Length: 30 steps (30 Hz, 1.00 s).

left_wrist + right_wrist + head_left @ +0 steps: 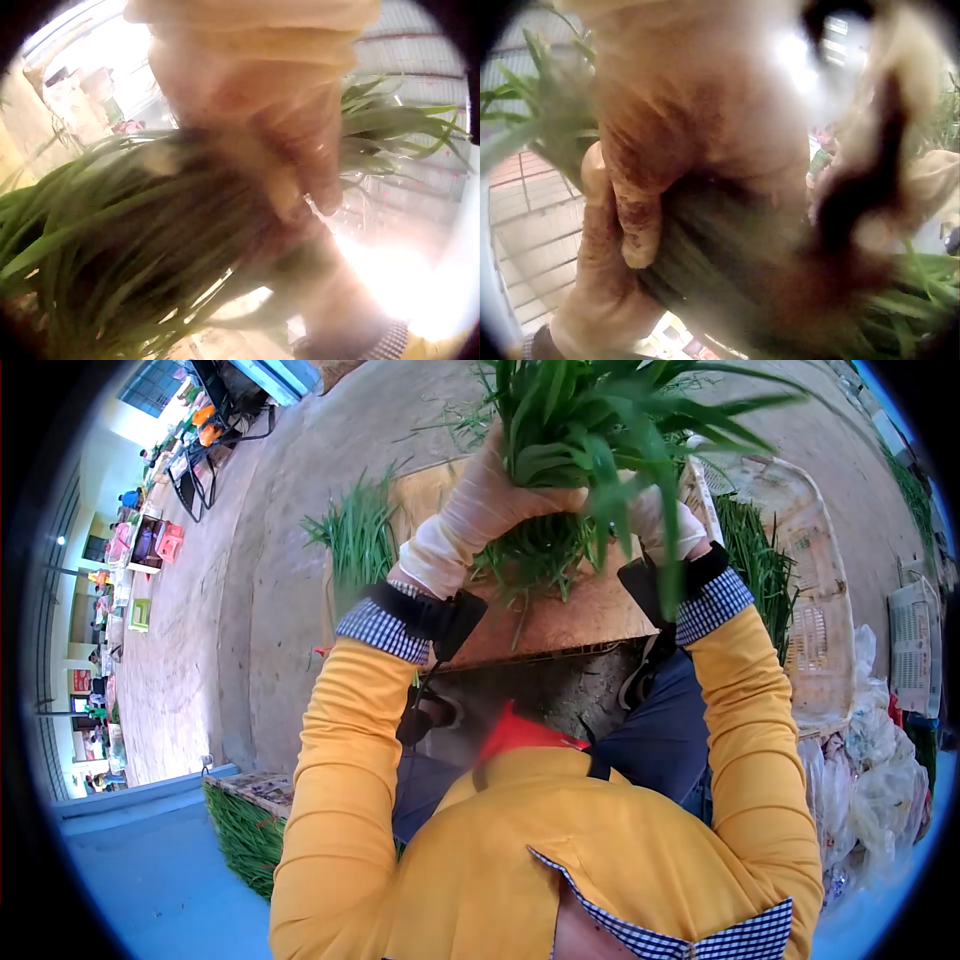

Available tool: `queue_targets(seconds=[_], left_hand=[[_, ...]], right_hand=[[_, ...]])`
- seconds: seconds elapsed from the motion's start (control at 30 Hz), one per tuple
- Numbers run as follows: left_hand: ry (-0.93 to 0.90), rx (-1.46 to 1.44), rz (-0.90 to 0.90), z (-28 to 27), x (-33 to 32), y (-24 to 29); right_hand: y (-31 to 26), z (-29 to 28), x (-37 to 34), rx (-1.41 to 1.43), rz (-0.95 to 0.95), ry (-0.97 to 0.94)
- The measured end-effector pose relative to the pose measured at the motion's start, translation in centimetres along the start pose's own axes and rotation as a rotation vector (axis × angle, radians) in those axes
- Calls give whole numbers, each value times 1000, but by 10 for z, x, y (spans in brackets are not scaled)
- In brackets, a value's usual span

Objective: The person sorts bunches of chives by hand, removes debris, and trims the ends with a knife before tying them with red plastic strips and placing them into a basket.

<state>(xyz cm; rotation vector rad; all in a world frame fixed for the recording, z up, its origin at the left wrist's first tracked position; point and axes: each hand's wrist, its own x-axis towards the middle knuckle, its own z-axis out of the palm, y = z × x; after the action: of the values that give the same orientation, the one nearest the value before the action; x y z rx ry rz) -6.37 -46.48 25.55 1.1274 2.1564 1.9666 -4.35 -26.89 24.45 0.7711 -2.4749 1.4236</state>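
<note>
Between the left hand (500, 490) and the right hand (660, 520), raised in front of the body, was a thick bundle of leaves (570, 435), long, flat, strap-like and green; the tips arched outward in a loose fan, some of them blurred. Both hands were clamped on it, fingers curled round the gathered blades; the right hand was largely screened by drooping leaves in the head view, yet the right wrist view showed its fingers bent over the bundle, smeared with brown dirt. Pale, thin, wrinkled gloves (440, 555) covered the hands; just behind them came black straps (705, 570) and blue-and-white checked cuffs (715, 608), then smooth yellow sleeves (355, 715).

Below the hands lay a flat, tan board (610, 605) with a rough front edge, bearing a dark, tangled clump of greens (545, 555); to the left of the left hand was a heap of narrow blades (362, 530), fine and grass-like; to the right of the right hand stood a grimy white plastic crate (825, 660) with slotted walls, long green stalks (745, 545) along its near side; farther right and nearer the body were crumpled, translucent plastic bags (880, 770).
</note>
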Motion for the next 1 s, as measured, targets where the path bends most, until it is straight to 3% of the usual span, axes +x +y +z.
queue_targets(seconds=[0.07, 0.1, 0.13, 0.17, 0.2, 0.3, 0.4, 0.43, 0.47, 0.53, 0.6, 0.67, 0.7, 0.73, 0.77, 0.83, 0.9, 0.93, 1.0], left_hand=[[26, -101, -31, 5, 8, -9], [74, -45, -43, 2, 15, -14], [122, 10, -56, 4, 21, -2], [240, 10, -351, 1, 19, 10], [240, 10, -358, -5, 25, 27], [371, -131, -366, -24, 36, 63], [449, -323, -509, -52, 43, 67], [436, -448, -473, -73, 45, 52], [423, -573, -437, -90, 40, 42], [379, -639, -423, -108, 26, 40], [486, -422, -372, -115, 15, 29], [501, -505, -463, -97, 9, 25], [442, -73, -219, -84, 2, 23], [369, 354, 39, -75, 1, 23], [527, -141, -497, -71, 15, 36], [472, -185, -421, -77, 7, 18], [465, -107, -394, -89, 2, 3], [462, -105, -396, -94, -2, 2], [479, -609, -386, -92, -13, 4]], right_hand=[[0, 5, 2, -944, -726, 446], [-9, 2, 16, -821, -612, 220], [-8, 2, 31, -823, -609, 222], [-5, 2, 48, -188, -419, -125], [-7, 5, 58, 452, -195, -451], [-65, 2, 79, -214, -78, -197], [-81, -11, 66, -435, -119, -145], [-82, -19, 52, -359, -338, -34], [-100, -31, 31, 152, -149, -123], [-56, -26, 1, 55, -336, 33], [-42, -13, -27, -405, -330, -20], [-36, 37, -59, -202, -115, -164], [-69, 44, -63, -523, -233, -65], [-47, 79, -62, -543, -370, 166], [-43, 92, -64, -539, -274, 68], [-44, 95, -66, -527, -182, -23], [-47, 91, -67, -400, 62, -233], [-46, 88, -72, -397, 63, -230], [-41, 77, -86, -446, -202, -73]])
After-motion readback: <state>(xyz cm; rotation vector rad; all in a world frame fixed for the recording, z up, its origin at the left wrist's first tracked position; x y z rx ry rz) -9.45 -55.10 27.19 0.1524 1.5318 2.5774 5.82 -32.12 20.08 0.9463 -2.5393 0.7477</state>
